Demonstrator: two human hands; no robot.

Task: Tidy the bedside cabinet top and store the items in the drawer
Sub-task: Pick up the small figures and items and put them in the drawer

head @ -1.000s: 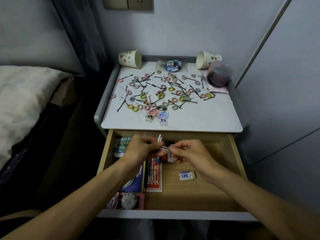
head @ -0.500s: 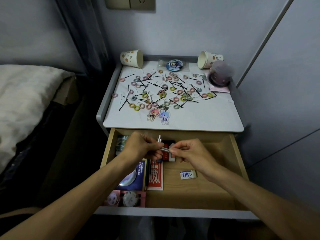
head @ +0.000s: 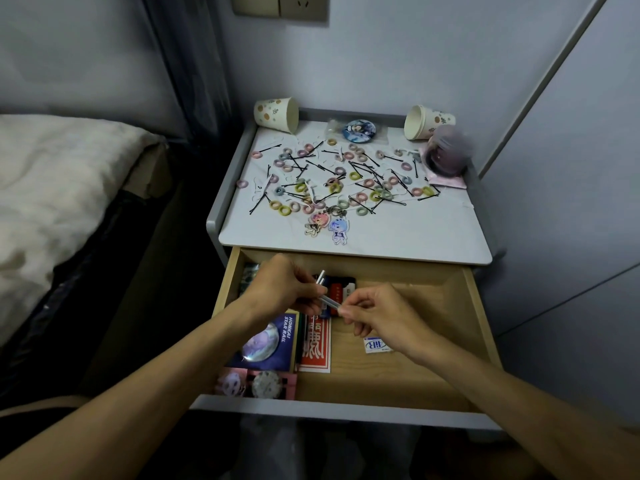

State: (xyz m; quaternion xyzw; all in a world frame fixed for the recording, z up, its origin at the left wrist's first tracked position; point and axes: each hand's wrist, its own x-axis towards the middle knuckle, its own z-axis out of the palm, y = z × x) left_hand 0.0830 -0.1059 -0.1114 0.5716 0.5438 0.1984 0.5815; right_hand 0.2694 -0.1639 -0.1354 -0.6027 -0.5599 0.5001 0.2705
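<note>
Centre frame, over the open drawer (head: 381, 382), the left grip (head: 291, 289) is curled round a few thin pale sticks (head: 329, 302); the right grip (head: 377, 317) pinches their lower end. Hair ties (head: 354, 176) and pins (head: 258, 207) litter the surface (head: 415, 237) above.

White cabinet top (head: 398, 237), pastel hair ties (head: 353, 188), black hairpins (head: 301, 166), dotted cups (head: 275, 114)

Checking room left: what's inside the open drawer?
The drawer holds a blue badge card, a red packet, a pink box and a small white packet; its far right is bare. The left hand and right hand, pinching white sticks, hide part of the back.
</note>
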